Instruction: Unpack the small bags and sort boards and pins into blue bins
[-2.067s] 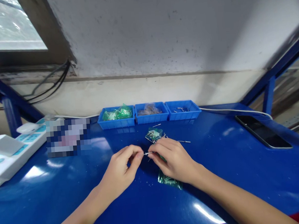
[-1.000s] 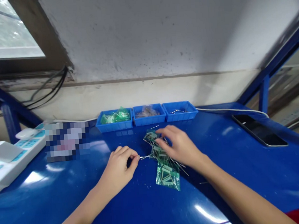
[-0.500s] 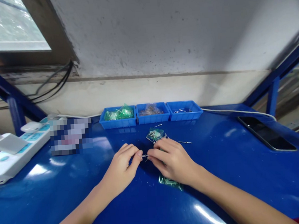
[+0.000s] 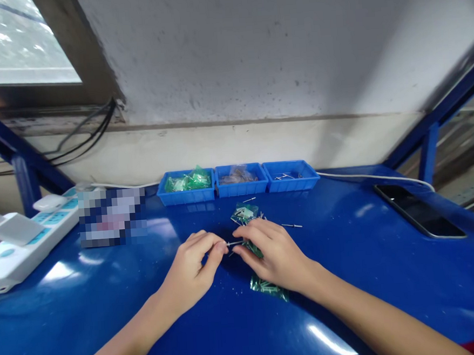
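Between thumb and forefinger my left hand [image 4: 198, 261] pinches a blind rivet [image 4: 234, 243], its thin pin pointing right. My right hand [image 4: 274, 248] has its thumb and fingertips parted around the pin's free end, not closed on it. Under the right hand lie small green plastic bags with several loose rivets, largely covered by the palm. One bag [image 4: 244, 212] shows behind the fingers and another green bag [image 4: 269, 288] shows below the wrist. A single loose rivet [image 4: 292, 225] lies just right of the hand, and another rivet [image 4: 249, 199] lies farther back.
Three blue bins stand in a row at the back: a left bin [image 4: 187, 196] with green bags, a middle bin [image 4: 242, 188] with clear bags, a right bin [image 4: 292, 184] with a few rivets. A power strip [image 4: 30, 243] is at left, a phone [image 4: 420, 210] at right.
A second ago my right hand was raised over the pile, fingers apart. It came down to the left hand's rivet and closed at its pin; now its fingertips have parted again.
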`<state>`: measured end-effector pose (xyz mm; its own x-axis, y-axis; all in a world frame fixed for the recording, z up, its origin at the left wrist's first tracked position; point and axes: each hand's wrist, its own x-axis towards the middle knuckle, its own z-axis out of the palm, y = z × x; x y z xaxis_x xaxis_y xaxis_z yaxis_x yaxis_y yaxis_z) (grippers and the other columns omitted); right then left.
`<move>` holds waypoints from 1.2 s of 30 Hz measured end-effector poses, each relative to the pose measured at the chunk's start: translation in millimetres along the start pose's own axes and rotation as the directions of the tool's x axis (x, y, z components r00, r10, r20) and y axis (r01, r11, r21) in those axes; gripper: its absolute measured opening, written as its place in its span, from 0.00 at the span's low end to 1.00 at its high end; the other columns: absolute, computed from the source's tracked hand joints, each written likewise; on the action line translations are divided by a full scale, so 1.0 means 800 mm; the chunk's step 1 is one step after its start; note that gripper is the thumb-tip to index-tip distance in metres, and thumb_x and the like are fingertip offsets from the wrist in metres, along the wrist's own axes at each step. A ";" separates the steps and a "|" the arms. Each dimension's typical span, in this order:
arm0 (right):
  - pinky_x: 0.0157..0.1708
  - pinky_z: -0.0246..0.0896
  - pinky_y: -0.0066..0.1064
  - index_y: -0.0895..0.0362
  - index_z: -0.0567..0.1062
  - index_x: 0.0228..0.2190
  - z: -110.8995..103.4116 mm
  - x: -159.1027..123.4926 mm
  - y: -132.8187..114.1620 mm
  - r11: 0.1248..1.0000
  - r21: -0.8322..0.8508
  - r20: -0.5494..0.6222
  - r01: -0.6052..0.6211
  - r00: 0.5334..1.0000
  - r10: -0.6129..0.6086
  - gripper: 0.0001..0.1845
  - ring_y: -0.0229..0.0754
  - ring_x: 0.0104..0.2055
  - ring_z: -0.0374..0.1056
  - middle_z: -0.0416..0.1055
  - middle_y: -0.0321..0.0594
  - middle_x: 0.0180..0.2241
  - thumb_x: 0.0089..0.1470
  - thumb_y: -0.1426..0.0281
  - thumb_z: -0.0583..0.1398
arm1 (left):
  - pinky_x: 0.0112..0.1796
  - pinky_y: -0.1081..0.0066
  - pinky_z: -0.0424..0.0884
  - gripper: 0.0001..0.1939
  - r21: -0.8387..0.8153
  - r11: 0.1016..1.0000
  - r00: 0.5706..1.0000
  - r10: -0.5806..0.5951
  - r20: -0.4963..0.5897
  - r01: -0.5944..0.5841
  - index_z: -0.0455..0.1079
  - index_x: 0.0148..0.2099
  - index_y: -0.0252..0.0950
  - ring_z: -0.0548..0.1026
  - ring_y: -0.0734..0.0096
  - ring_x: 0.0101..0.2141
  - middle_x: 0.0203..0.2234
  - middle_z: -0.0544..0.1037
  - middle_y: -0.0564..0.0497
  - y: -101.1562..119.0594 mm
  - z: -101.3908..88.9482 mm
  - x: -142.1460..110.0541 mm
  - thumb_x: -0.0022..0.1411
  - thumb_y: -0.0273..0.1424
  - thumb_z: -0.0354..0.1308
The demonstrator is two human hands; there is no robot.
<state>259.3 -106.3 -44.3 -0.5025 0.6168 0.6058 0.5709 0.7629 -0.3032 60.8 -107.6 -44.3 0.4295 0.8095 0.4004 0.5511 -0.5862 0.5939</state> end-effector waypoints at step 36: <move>0.25 0.51 0.29 0.58 0.73 0.27 -0.078 0.010 0.092 0.779 -0.432 -0.528 -0.454 0.828 0.190 0.15 0.38 0.24 0.63 0.69 0.39 0.21 0.58 0.61 0.54 | 0.39 0.61 0.62 0.07 0.330 0.942 0.982 0.000 0.187 -0.063 0.70 0.39 0.40 0.66 0.58 0.44 0.38 0.73 0.50 -0.013 0.029 0.018 0.62 0.36 0.54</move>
<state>338.1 -57.4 -16.0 0.0354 0.5532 0.8323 0.9536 0.2306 -0.1938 77.3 -90.7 -60.8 0.5560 0.7886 0.2628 0.7279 -0.6145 0.3041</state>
